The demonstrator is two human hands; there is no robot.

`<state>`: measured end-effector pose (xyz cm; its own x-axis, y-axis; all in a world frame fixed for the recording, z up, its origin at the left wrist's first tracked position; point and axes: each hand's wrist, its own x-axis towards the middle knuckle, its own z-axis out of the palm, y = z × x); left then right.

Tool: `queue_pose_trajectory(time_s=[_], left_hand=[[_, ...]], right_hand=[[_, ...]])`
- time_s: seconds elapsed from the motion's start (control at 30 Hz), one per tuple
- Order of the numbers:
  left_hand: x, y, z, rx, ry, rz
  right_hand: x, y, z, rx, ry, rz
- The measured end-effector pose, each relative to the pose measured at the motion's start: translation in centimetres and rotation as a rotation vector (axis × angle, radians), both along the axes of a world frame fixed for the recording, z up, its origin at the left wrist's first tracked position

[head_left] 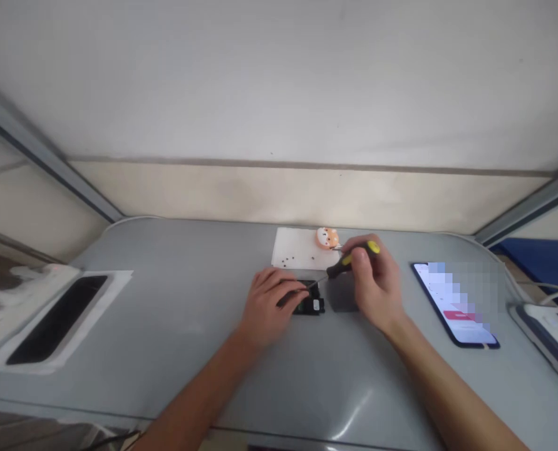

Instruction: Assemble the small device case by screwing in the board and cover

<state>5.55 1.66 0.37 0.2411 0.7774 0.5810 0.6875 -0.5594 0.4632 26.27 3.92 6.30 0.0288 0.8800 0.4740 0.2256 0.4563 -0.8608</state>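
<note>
A small black electronic part with a bit of green board (312, 304) lies flat on the grey table. My left hand (270, 305) is closed over its left side, fingers and thumb gripping it and hiding much of it. In my right hand (376, 285) is a screwdriver (339, 266) with a black and yellow handle, slanting down to the left. Its thin shaft reaches the part close to my left fingertips; the exact tip is hard to make out. Just behind, a white sheet (285, 243) carries several tiny dark screws and an orange-and-white animal-faced round object (327, 238).
A lit phone (454, 307) lies on the table (189, 369) at the right, beside a white and dark device (548, 341) near the edge. At the left, a dark phone-shaped slab (60, 319) rests on white paper. A pale wall (279, 194) stands behind.
</note>
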Motion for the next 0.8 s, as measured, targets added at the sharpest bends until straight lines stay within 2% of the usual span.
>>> queue_pose_trajectory(time_s=[0.13,0.3,0.47,0.8], left_hand=[[-0.7,0.0,0.3,-0.174,0.084,-0.015],[-1.4,-0.1,0.2,-0.278,0.217,-0.090],[-1.3,0.0,-0.1,-0.257,0.235,-0.141],[-1.4,-0.1,0.0,-0.274,0.246,-0.147]], right_hand=[[-1.0,1.2,1.0,0.030,-0.234,0.033],[-0.4,1.2,-0.5,0.084,-0.224,-0.079],[-0.1,0.7,-2.1,0.065,-0.218,-0.123],[-0.3,1.1,-2.5,0.053,-0.248,-0.122]])
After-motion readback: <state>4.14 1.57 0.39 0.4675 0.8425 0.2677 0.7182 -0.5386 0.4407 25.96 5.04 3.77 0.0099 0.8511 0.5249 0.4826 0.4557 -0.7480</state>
